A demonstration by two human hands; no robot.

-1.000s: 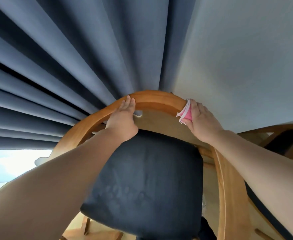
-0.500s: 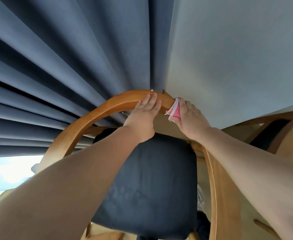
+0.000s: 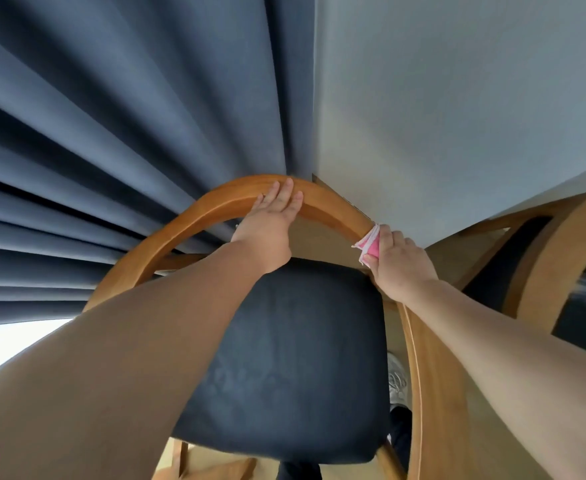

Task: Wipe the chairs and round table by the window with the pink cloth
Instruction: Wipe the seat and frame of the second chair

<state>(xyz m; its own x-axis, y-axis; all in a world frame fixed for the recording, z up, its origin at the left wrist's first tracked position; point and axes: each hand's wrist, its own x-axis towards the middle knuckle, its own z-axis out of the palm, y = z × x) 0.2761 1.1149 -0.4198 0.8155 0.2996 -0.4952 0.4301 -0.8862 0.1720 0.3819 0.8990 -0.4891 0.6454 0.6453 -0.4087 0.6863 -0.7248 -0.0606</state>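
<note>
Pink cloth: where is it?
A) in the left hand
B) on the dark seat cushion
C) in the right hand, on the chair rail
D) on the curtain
C: the right hand grips the pink cloth on the chair rail; the left hand lies flat, empty.

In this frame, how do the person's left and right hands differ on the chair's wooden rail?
The left hand lies flat with straight fingers on top of the rail; the right hand curls round it, lower on the right side. The left hand holds nothing; the right hand grips the pink cloth against the wood. Both touch the same curved rail.
</note>
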